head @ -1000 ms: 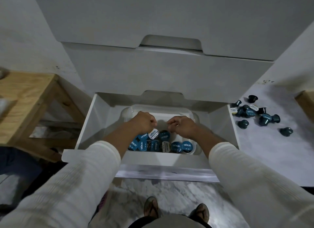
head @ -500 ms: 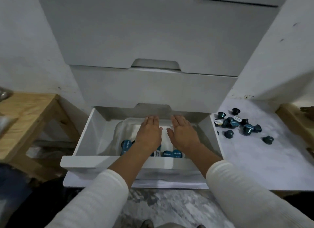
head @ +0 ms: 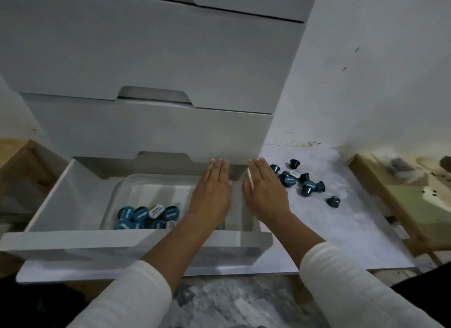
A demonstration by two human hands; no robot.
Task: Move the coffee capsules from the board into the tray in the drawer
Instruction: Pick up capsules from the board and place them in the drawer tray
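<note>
Coffee capsules (head: 300, 180) in two groups: a loose cluster, teal and dark, on white board (head: 341, 220) right of open drawer (head: 61, 188); a second batch (head: 148, 216), foil lids up, inside clear tray (head: 114, 198) toward its near end. One stray capsule (head: 333, 201) apart from cluster, nearer the board's right side. Left hand (head: 211, 191) flat, fingers straight and together, empty, above the tray's right portion. Right hand (head: 264, 189) likewise flat and empty, above the drawer's right wall, fingertips just beside the nearest capsule of the cluster. Hands side by side, narrowly apart, gripping nothing. Task judged partly complete: roughly ten capsules left to transfer.

Likely faults: capsules rolling across the board and off its edge if swept with a flat palm; capsules caught on the drawer's right wall during carry-over and dropped between drawer and tray; stray capsule overlooked; capsules dropped onto the resting batch bouncing out over the tray's low rim.
</note>
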